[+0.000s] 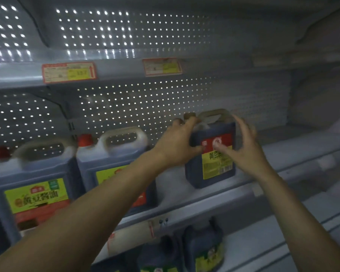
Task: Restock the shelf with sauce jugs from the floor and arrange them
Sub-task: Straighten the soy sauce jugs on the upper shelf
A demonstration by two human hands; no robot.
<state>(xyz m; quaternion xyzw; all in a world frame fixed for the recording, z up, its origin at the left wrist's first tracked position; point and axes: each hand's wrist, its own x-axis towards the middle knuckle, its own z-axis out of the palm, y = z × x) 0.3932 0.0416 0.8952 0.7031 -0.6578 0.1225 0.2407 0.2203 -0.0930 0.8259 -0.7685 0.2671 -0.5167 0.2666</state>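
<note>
— Where is the small jug [214, 154]?
— It stands on the middle shelf [214, 197], right of two big jugs [114, 165].
— And the hands?
— The left hand [177, 142] holds its top corner, fingers curled. The right hand [241, 148] has wide fingers by its label.

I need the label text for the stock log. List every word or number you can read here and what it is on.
"黄豆酱油": label of the left jug.
"黄豆": label of the jug between the left hand and right hand; the rest is covered.
Price tags on the upper shelf edge: too blurred to read.
Jugs on the lower shelf: blurred, unreadable.
</note>
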